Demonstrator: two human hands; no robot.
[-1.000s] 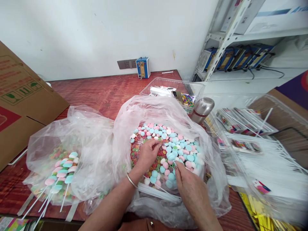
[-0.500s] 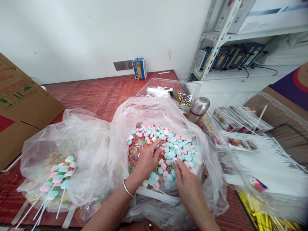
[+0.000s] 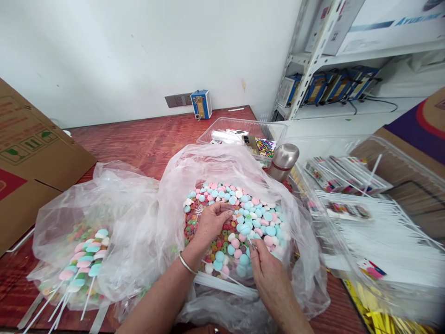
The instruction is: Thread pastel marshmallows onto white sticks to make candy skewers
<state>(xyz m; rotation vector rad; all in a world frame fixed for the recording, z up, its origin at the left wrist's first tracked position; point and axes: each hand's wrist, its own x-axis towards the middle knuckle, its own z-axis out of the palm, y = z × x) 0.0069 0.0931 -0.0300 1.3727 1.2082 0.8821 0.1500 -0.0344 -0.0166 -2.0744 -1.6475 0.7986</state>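
Observation:
My right hand (image 3: 270, 271) pinches a thin white stick (image 3: 249, 240) whose tip points up over the candies. My left hand (image 3: 212, 225) hovers above the middle of the heap, thumb and forefinger pinched together; anything between them is too small to make out. Beneath both hands lies an opened clear plastic bag (image 3: 174, 185) with pink, blue and white marshmallows (image 3: 267, 216) and small ring-shaped gummies (image 3: 227, 227). Several white sticks (image 3: 225, 284) lie across its near edge. To the left, finished-looking marshmallow skewers (image 3: 84, 264) rest on another plastic bag (image 3: 128, 218).
Behind the bag stand a steel flask (image 3: 284, 160) and a clear tray (image 3: 222, 123) holding a phone (image 3: 251, 144). A clear bin (image 3: 325, 232) with white sticks and packets is on the right. A cardboard box (image 3: 38, 148) stands at left, a blue device (image 3: 201, 104) by the wall.
My left hand has drawn slightly left, its forefinger curling in to meet the thumb. My right hand keeps the stick, moved only a little. The whole view has shifted slightly.

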